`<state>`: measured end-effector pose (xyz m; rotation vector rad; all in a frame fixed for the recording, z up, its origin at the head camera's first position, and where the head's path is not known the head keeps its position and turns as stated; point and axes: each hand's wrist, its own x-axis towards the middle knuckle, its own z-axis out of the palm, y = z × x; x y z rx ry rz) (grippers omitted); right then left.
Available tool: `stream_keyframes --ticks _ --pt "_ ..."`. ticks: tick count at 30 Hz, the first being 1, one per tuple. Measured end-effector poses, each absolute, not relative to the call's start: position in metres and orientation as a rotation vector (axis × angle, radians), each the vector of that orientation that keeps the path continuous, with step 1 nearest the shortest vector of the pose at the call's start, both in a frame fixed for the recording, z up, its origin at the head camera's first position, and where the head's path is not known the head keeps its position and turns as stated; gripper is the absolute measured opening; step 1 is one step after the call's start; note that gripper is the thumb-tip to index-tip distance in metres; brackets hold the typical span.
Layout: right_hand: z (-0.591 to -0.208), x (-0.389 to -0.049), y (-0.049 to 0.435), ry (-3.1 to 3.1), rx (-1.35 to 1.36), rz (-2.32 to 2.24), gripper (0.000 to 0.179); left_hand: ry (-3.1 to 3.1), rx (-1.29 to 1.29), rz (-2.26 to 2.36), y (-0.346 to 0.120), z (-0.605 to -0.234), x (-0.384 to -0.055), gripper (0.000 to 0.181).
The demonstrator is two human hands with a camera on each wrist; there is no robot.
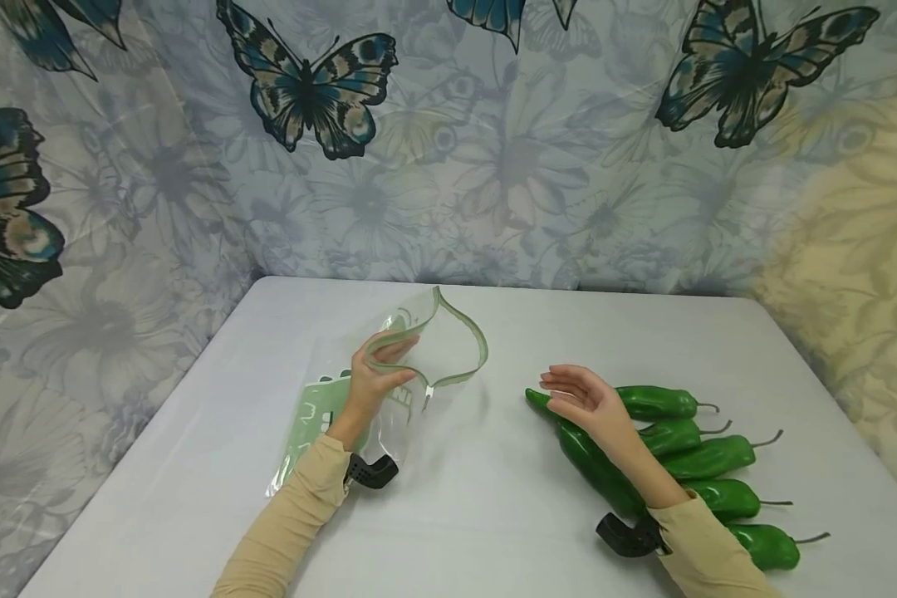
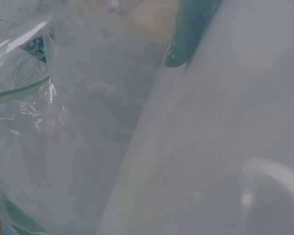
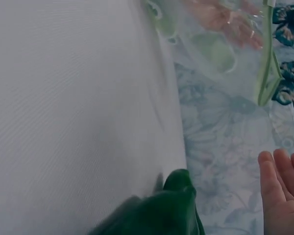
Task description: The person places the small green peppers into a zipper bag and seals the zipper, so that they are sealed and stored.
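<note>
Clear zip bag [image 1: 399, 409] sits at about 9 to 10 o'clock from the right hand [image 1: 592, 404], green rim [image 1: 483, 349] gaping, the left hand [image 1: 374, 380] gripping it thumb-and-fingers. Right hand's relaxed, fingers slightly bent, nothing held, peppers [image 1: 710, 458] around its 4 o'clock. I'd worry that floppy mouth collapses if the left grip slackens.

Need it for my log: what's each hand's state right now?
Left hand: holding the clear bag by its green-edged mouth.
Right hand: open, holding nothing, near the green peppers.
</note>
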<state>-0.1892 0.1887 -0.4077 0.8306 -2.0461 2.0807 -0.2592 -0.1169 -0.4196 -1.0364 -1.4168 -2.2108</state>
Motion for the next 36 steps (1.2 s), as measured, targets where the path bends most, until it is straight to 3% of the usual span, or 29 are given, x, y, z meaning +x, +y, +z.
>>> stream_keyframes --ticks 8,23,36 --pt "-0.415 -0.163 0.225 -2.124 0.948 1.963 0.046 -1.484 -1.060 -2.210 -0.119 -0.419 -0.259 0.045" --pt "-0.422 -0.131 0.265 -2.159 0.767 1.846 0.051 -1.543 -1.110 -2.189 -0.121 -0.412 -0.259 0.054" --pt "-0.429 -0.111 0.268 -2.311 0.618 1.613 0.054 -1.478 -1.117 -2.238 -0.122 -0.416 -0.261 0.054"
